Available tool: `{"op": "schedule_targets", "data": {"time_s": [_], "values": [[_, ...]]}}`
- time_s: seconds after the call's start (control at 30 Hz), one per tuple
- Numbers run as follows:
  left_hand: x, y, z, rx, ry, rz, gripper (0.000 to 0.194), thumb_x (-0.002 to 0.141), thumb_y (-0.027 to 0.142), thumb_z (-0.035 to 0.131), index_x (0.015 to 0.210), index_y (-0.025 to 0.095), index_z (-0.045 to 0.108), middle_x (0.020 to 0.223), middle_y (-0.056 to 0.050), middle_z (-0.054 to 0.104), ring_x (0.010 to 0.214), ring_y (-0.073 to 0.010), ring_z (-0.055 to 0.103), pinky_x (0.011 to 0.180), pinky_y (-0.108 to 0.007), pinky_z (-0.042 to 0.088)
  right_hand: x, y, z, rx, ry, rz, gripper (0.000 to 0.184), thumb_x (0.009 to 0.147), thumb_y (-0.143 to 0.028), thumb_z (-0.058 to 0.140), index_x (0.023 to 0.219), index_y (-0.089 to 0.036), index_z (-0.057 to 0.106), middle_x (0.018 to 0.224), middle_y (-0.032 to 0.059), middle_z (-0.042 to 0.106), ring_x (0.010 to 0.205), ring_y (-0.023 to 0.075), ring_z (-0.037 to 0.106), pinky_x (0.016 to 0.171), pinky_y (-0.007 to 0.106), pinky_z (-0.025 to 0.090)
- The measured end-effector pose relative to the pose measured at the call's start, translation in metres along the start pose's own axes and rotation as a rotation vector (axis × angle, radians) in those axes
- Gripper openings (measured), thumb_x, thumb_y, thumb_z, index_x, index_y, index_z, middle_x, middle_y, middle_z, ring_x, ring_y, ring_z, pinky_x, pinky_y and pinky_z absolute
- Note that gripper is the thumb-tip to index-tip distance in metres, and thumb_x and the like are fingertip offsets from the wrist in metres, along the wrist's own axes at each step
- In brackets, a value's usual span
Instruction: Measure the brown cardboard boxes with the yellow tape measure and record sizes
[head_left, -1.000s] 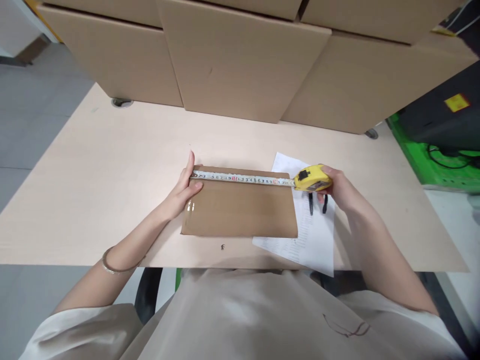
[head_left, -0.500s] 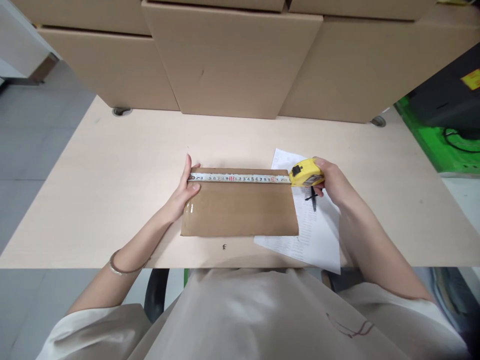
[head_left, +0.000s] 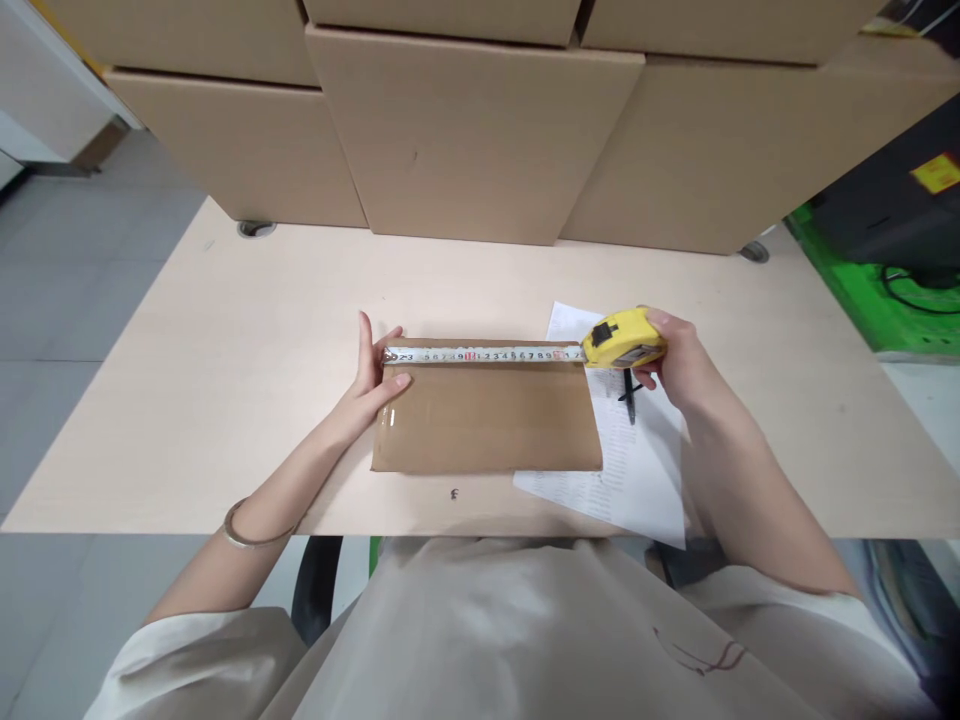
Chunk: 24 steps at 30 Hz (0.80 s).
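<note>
Nearest, a small dark mark [head_left: 454, 494] shows on the bench [head_left: 225, 400]. Just beyond it lies the small carton [head_left: 487, 420], flat on the bench with its long sides running left to right. A printed paper sheet [head_left: 652, 490] reaches out from under its right end, with a black pen [head_left: 628, 405] on the sheet.

The left grip [head_left: 367, 390] is grasping the carton's left end, thumb on the top face and fingers spread toward the far corner. Whether it also pinches the hook of the tape is hidden. The right grip [head_left: 679, 360] is closed around the yellow tape case [head_left: 626, 338], just past the carton's right edge and above the sheet.

Between them the tape blade [head_left: 517, 355] runs along the top face, close to the far long edge and roughly parallel to it. For a sound reading, I would keep the hook tight against the left edge, hold the blade flat, taut and in line with that far edge, and read from straight above where the right edge crosses it. The case should pull gently, so the carton does not slide.

Farthest off, large cartons [head_left: 480, 150] stand across the back of the bench.
</note>
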<state>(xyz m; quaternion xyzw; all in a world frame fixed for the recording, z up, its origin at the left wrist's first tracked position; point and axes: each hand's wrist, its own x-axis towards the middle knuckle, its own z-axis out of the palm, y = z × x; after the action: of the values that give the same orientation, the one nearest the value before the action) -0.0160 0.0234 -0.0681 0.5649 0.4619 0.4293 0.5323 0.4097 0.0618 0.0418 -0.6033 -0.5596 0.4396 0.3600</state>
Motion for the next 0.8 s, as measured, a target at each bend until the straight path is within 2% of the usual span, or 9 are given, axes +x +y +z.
{"op": "schedule_targets", "data": {"time_s": [0.13,0.23,0.3,0.37,0.47,0.57,0.67,0.73,0.8], "values": [[-0.005,0.011,-0.009,-0.003,-0.093,-0.008,0.159,0.091,0.067,0.097,0.186,0.047,-0.028,0.197,-0.02,0.031,0.189,-0.0438,0.015,0.147,-0.072,0.025,-0.008,-0.028,0.035,0.011,-0.125,-0.098,0.063,0.092,-0.088,0.071,0.084,-0.029,0.05,0.071,0.0,0.052,0.055,0.0174,0.046,0.045,0.032,0.035],[-0.004,0.015,-0.014,-0.006,-0.125,0.02,0.161,0.087,0.059,0.104,0.189,0.047,-0.02,0.188,-0.019,0.047,0.184,-0.0449,0.032,0.147,-0.071,0.029,-0.018,-0.044,0.066,-0.036,-0.241,-0.174,0.056,0.102,-0.084,0.064,0.097,-0.03,0.052,0.076,-0.0019,0.059,0.058,0.0179,0.051,0.055,0.033,0.044],[-0.002,0.013,-0.016,-0.029,-0.146,0.037,0.162,0.086,0.056,0.105,0.189,0.047,-0.02,0.182,-0.019,0.054,0.177,-0.0443,0.045,0.146,-0.07,0.033,-0.025,-0.048,0.079,-0.113,-0.272,-0.295,0.049,0.107,-0.078,0.06,0.109,-0.029,0.057,0.092,0.0019,0.07,0.071,0.0212,0.062,0.067,0.036,0.053],[0.0,0.013,-0.016,-0.049,-0.16,0.039,0.162,0.085,0.054,0.105,0.19,0.047,-0.018,0.18,-0.018,0.056,0.173,-0.0434,0.051,0.145,-0.07,0.035,-0.031,-0.044,0.085,-0.207,-0.247,-0.456,0.049,0.103,-0.074,0.067,0.121,-0.029,0.059,0.113,0.0082,0.077,0.091,0.0274,0.072,0.083,0.043,0.061],[-0.001,0.019,-0.015,-0.025,-0.154,-0.028,0.151,0.086,0.056,0.104,0.194,0.043,-0.001,0.19,-0.018,0.046,0.179,-0.0453,0.042,0.147,-0.067,0.035,-0.038,-0.023,0.085,-0.326,-0.181,-0.609,0.054,0.097,-0.066,0.075,0.132,-0.028,0.058,0.13,0.0165,0.078,0.114,0.0367,0.076,0.099,0.055,0.064],[-0.003,0.03,-0.013,0.032,-0.153,-0.124,0.139,0.087,0.061,0.101,0.194,0.036,0.016,0.199,-0.017,0.029,0.184,-0.0493,0.029,0.148,-0.066,0.034,-0.048,0.003,0.081,-0.46,-0.129,-0.634,0.052,0.096,-0.056,0.076,0.136,-0.027,0.059,0.132,0.0203,0.08,0.118,0.0416,0.079,0.101,0.064,0.065],[-0.004,0.038,-0.013,0.062,-0.15,-0.149,0.137,0.085,0.064,0.101,0.193,0.031,0.024,0.198,-0.019,0.031,0.183,-0.0532,0.03,0.146,-0.069,0.036,-0.058,0.017,0.071,-0.563,-0.092,-0.703,0.057,0.095,-0.057,0.079,0.139,-0.025,0.064,0.134,0.0205,0.083,0.13,0.046,0.078,0.119,0.076,0.056],[-0.004,0.038,-0.014,0.066,-0.146,-0.148,0.133,0.085,0.063,0.101,0.191,0.03,0.028,0.195,-0.02,0.037,0.18,-0.0546,0.035,0.145,-0.07,0.039,-0.061,0.022,0.056,-0.555,-0.083,-0.68,0.063,0.1,-0.065,0.074,0.148,-0.024,0.065,0.147,0.0218,0.08,0.144,0.0463,0.073,0.13,0.077,0.048],[-0.004,0.036,-0.015,0.06,-0.145,-0.147,0.127,0.086,0.061,0.101,0.189,0.032,0.033,0.191,-0.019,0.044,0.177,-0.0543,0.041,0.142,-0.07,0.043,-0.058,0.029,0.036,-0.54,0.046,-0.518,0.066,0.109,-0.067,0.06,0.158,-0.022,0.063,0.16,0.0239,0.075,0.153,0.044,0.069,0.13,0.071,0.05]]}}
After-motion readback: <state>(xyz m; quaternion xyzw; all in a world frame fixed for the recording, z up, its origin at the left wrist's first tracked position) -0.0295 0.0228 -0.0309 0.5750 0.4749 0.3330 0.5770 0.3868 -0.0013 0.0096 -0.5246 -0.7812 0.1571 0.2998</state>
